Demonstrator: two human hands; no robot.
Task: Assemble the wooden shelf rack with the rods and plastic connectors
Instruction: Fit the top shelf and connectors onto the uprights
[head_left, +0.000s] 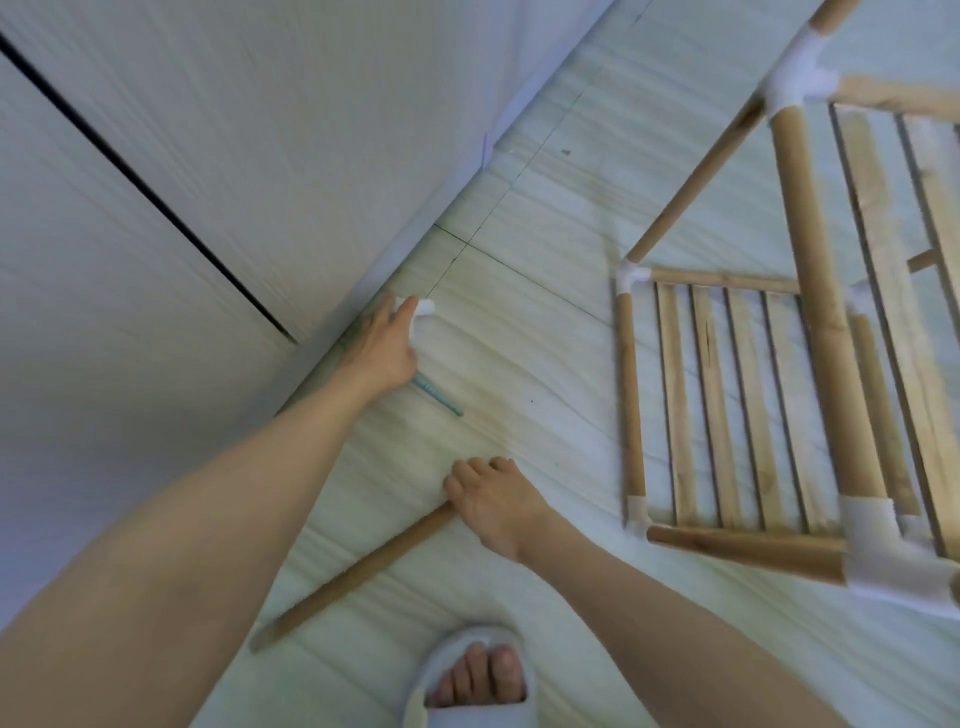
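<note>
Floor (519, 364) strip between wall (208, 156), rack (753, 405)

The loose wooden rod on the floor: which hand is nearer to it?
Right. The right hand grips the loose wooden rod's upper end; the left hand is farther up the floor, at a white connector.

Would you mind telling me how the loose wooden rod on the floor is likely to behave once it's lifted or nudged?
The wooden rod looks straight and solid, so probably stiff. Being round on smooth floor tiles, it may roll if nudged. The right hand grips only one end, so the far end could dip when lifted.
</note>
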